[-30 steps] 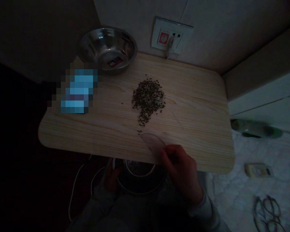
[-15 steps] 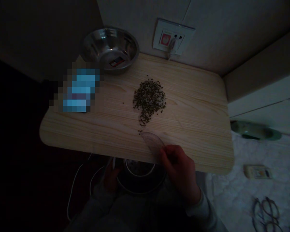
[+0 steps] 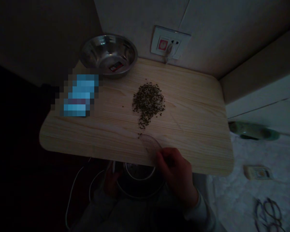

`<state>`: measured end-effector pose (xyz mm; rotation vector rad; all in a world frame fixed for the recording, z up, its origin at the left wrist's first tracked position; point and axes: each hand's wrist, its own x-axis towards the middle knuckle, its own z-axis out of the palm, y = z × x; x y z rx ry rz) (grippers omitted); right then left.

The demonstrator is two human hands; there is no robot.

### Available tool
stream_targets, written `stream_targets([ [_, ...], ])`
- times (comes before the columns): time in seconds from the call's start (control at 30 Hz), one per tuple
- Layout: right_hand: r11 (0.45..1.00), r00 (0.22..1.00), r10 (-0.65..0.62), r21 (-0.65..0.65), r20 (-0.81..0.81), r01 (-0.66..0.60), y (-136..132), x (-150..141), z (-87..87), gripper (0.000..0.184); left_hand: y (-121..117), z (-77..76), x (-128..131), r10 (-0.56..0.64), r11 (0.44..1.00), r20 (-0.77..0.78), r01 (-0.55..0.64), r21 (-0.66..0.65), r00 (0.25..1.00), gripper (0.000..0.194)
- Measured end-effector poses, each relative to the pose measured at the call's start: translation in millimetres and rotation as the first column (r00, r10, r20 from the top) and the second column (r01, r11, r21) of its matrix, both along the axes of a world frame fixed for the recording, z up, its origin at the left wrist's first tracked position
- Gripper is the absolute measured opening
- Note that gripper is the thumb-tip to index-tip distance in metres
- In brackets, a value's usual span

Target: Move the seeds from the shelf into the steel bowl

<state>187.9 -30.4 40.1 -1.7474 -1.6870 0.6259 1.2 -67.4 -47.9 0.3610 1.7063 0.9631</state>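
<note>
My right hand (image 3: 175,172) pinches a clear plastic protractor (image 3: 150,145) and holds it at the front edge of the wooden table (image 3: 195,106). The protractor's far end lies close to a couple of stray seeds. Beyond it, a pile of small dark green and pale seeds (image 3: 148,100) is spread over the tabletop. Below the front edge, in deep shadow, my left hand (image 3: 111,183) is closed at the left side of a round dark bowl (image 3: 140,192) with a lighter inner ring; its fingers are mostly hidden. A few dark specks show inside the bowl.
A steel basin (image 3: 108,54) stands at the back left, with a blurred-out lit screen (image 3: 81,96) in front. A wall socket (image 3: 170,42) holds a plug. White cables (image 3: 73,183) hang at the left. On the right bedding (image 3: 232,199) lie a green bottle (image 3: 253,130) and a small box (image 3: 258,172).
The view has tilted slightly, so the table and seeds sit a little lower in the picture. My right hand and the protractor have barely shifted against the table.
</note>
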Motion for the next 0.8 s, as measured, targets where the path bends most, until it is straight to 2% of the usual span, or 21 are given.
stream_targets([
  [0.2, 0.999, 0.999, -0.033, -0.029, 0.006, 0.033, 0, 1, 0.8, 0.008, -2, -8.5, -5, -0.046, 0.999, 0.025, 0.046, -0.006, 0.999, 0.035],
  [0.4, 0.997, 0.998, -0.065, -0.038, -0.003, 0.065, 2, 5, 1.6, 0.01, -4, -10.9, -2, 0.048, 0.997, 0.004, -0.048, -0.062, 0.999, 0.034],
  [0.6, 0.998, 0.999, -0.054, -0.036, 0.004, 0.054, 8, 3, 3.6, 0.008, -6, -12.9, -5, -0.051, 0.999, 0.007, 0.051, 0.002, 0.999, 0.032],
  [0.73, 0.998, 0.999, -0.049, -0.033, -0.002, 0.049, 12, 1, 4.5, 0.007, -8, -15.0, -7, -0.041, 0.999, -0.021, 0.041, -0.011, 0.999, 0.039],
  [0.8, 0.998, 0.999, -0.049, -0.042, -0.004, 0.049, 13, 0, 4.4, 0.007, -8, -14.6, -7, -0.03, 0.999, -0.043, 0.029, -0.023, 0.999, 0.036],
])
